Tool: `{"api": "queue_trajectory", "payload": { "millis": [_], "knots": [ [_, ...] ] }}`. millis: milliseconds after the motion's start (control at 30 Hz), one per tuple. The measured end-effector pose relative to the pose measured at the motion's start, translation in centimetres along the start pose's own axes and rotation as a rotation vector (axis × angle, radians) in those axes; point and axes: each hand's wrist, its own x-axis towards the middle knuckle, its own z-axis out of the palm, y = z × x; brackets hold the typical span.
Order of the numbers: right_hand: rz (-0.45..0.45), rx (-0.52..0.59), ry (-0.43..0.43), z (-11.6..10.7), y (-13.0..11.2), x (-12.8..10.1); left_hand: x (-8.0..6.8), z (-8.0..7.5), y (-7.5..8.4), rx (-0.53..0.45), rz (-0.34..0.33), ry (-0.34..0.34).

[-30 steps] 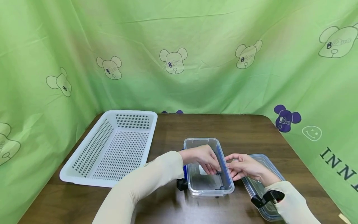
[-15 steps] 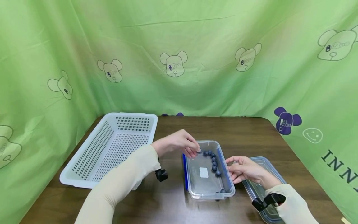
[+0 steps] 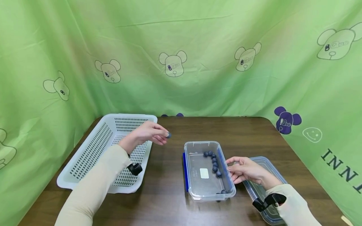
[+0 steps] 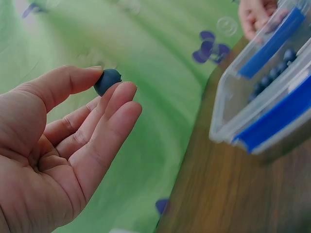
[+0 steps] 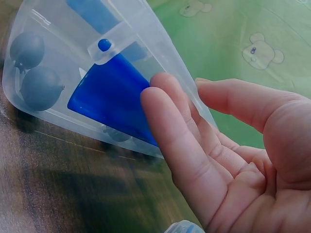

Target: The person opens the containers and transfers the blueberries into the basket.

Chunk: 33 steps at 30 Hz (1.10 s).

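Note:
My left hand (image 3: 147, 131) pinches one blueberry (image 4: 108, 82) between its thumb and fingertips, above the right rim of the white basket (image 3: 150, 153). On the table, a clear plastic container (image 3: 198, 185) with blue latches holds a curved row of several blueberries (image 3: 215, 164) and a few more near its front right corner. My right hand (image 3: 244, 171) holds the container's right side, thumb by the rim and fingers against the blue latch (image 5: 109, 97). A white label (image 3: 204, 173) shows through the container's base.
A clear rectangular lid (image 3: 260, 161) with a bluish edge lies right of the container, partly under my right forearm. Brown wooden table (image 3: 167, 175) lies between basket and container. A green printed curtain (image 3: 209, 88) hangs behind and at both sides.
My left hand has come out of the container with a blueberry and moved left to the basket's right rim. The right hand stays at the container's side.

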Motion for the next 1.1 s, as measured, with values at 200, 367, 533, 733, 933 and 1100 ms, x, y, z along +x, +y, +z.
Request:
{"api": "queue_trajectory", "payload": {
  "millis": [200, 367, 533, 733, 933, 1100],
  "knots": [
    [-0.002, 0.007, -0.009, 0.0, 0.2, 0.0, -1.3, -3.7, -1.0, -0.077, -0.010, 0.099],
    [-0.009, 0.016, -0.006, -0.1, 0.1, 0.0, -1.5, -7.3, -2.8, -0.146, -0.023, 0.185],
    [-0.011, 0.020, -0.010, -0.1, 0.1, -0.1, -2.1, -10.2, -5.1, -0.170, -0.100, 0.285],
    [-0.009, 0.028, -0.014, -0.1, 0.2, -0.2, -2.6, -12.5, -7.1, -0.145, -0.198, 0.351],
    [-0.015, 0.029, -0.016, 0.0, 0.0, -0.3, -2.4, -13.3, -9.3, -0.094, -0.329, 0.375],
    [-0.008, 0.030, -0.012, 0.2, -0.1, -0.3, -2.3, -13.0, -10.5, 0.006, -0.449, 0.330]
  ]
}}
